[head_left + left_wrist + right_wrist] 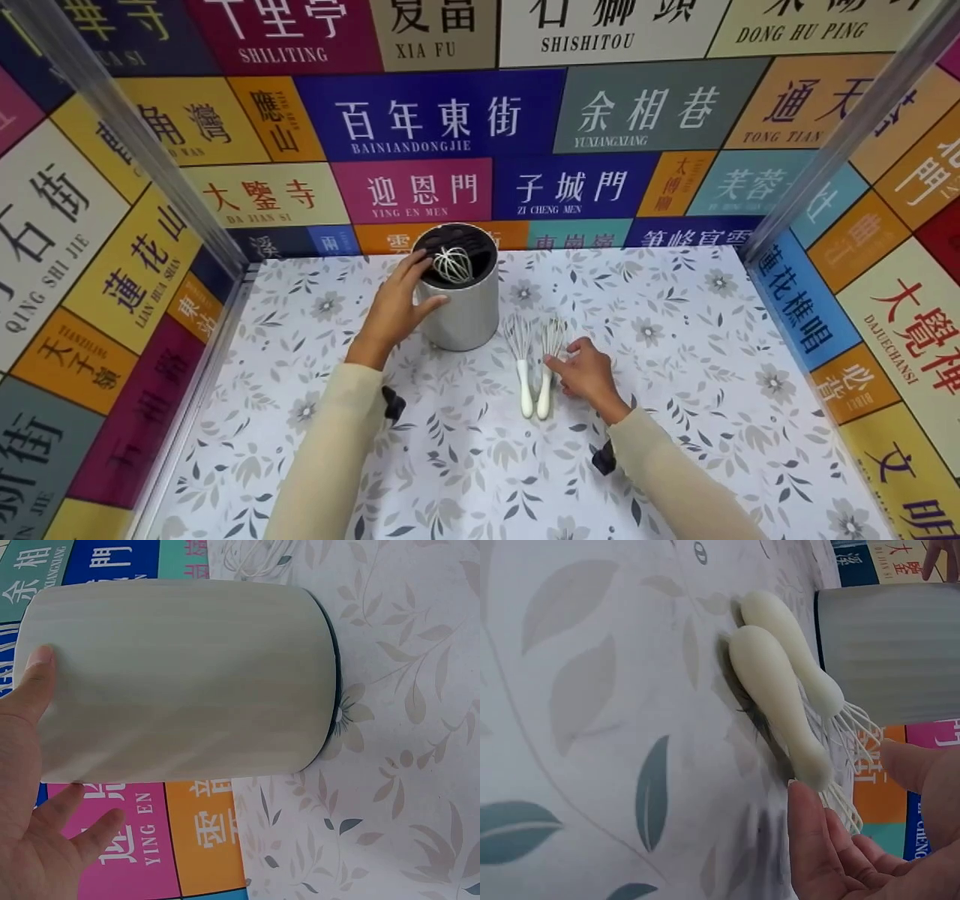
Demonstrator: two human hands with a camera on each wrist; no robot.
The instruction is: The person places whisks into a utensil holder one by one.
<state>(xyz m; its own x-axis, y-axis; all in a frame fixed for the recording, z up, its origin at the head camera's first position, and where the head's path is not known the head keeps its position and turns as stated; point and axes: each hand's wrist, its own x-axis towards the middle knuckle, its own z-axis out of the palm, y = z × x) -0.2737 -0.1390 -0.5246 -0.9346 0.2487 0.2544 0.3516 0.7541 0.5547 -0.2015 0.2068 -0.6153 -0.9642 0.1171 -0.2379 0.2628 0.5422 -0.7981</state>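
A silvery cylindrical canister (459,319) stands upright on the table; in the left wrist view its pale side (187,682) fills the middle. A wire whisk head (453,265) shows inside its dark mouth. My left hand (394,307) rests against the canister's upper left side, thumb across the front and fingers spread near the rim. Two whisks with white handles lie side by side to the right, the left whisk (524,379) and the right whisk (546,382). At the right whisk's neck, my right hand (586,369) touches it with a fingertip, the thumb held apart.
A floral-patterned table covering (675,375) lies under everything. Behind it and along both sides rise walls of colourful sign panels (442,112). Clear upright edges stand at the back left (150,135) and back right corners.
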